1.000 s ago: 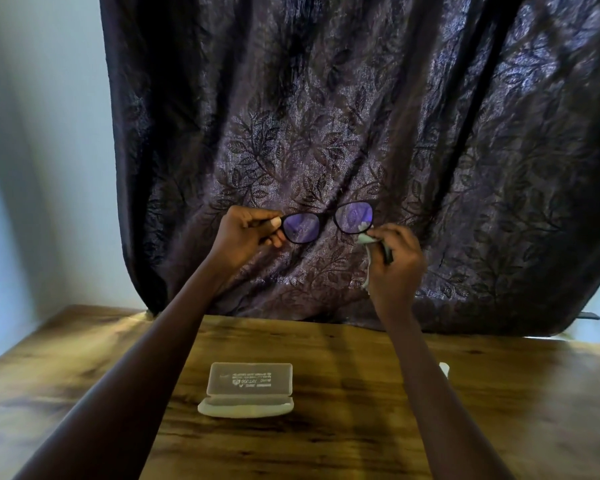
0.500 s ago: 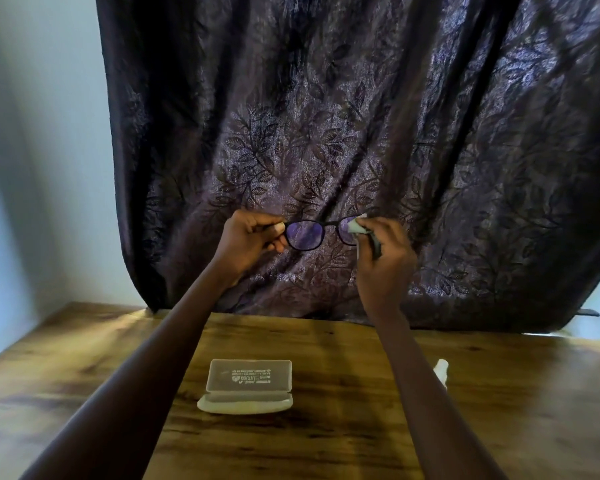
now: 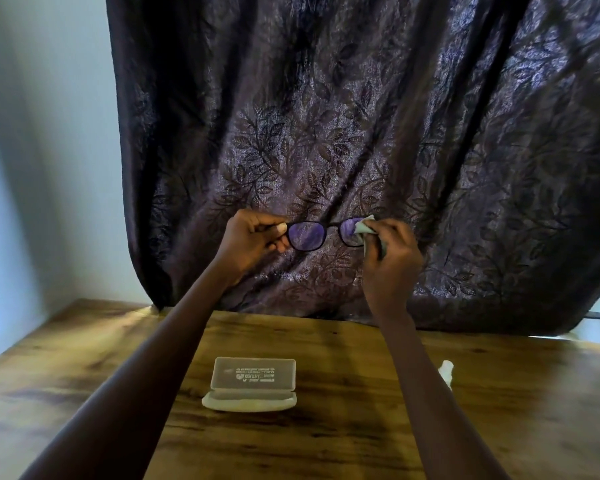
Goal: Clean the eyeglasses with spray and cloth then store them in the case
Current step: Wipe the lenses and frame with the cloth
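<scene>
Dark-framed eyeglasses [image 3: 307,236] with purple-tinted lenses are held up in front of the curtain. My left hand [image 3: 253,240] pinches their left end. My right hand [image 3: 390,261] presses a small pale green cloth [image 3: 363,227] onto the right lens and covers part of it. Below on the table, an open translucent glasses case [image 3: 253,384] stands with its lid upright. A white spray bottle [image 3: 445,370] shows beside my right forearm, mostly hidden by it.
The wooden table [image 3: 343,441] fills the lower view. A dark leaf-patterned curtain [image 3: 361,133] hangs behind it. A pale wall [image 3: 42,150] stands to the left.
Both hands shifted slightly left with the glasses. The cloth moved from below the right lens up onto it, and the frame now sits more level.
</scene>
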The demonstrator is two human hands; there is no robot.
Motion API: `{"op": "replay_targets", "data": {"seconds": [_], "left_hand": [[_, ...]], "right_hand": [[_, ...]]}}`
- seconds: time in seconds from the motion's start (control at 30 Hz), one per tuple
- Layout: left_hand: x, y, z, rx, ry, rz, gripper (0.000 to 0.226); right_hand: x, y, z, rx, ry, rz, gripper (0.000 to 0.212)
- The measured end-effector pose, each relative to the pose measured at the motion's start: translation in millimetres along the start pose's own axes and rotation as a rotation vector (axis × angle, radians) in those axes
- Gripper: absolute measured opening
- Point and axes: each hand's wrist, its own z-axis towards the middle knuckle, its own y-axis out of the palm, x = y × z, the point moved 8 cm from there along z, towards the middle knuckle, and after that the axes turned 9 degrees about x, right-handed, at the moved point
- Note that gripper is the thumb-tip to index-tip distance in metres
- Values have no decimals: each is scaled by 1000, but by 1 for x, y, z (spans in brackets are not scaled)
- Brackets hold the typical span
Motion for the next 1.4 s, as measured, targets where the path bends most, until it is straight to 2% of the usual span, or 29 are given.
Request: {"op": "replay_targets", "data": {"seconds": [0.27,0.53,0.63,0.77,0.97,1.2,1.4], "left_hand": [[-1,7,1,-6,-6,-14,23],[-3,2,0,-5,-9,-7,18],[-5,5,1,-7,-24,-11,18],[-3,8,2,-7,-25,-18,21],[-3,2,0,0,-17,-7,20],[-6,4,-3,9,-39,8,19],[-8,2,-3,9,-49,31,20]], "right_hand": [[-37,29,-19,-156,-127,68,21],[7,2,4,-15,54,-7,21],[1,3,4,-13,33,-13,22],[-24,18,-10,-98,-118,17,23],[6,-1,2,35,56,11,20],[2,10,-21,-109,-95,29,23],[15,-2,-5,10,21,22,19]]}}
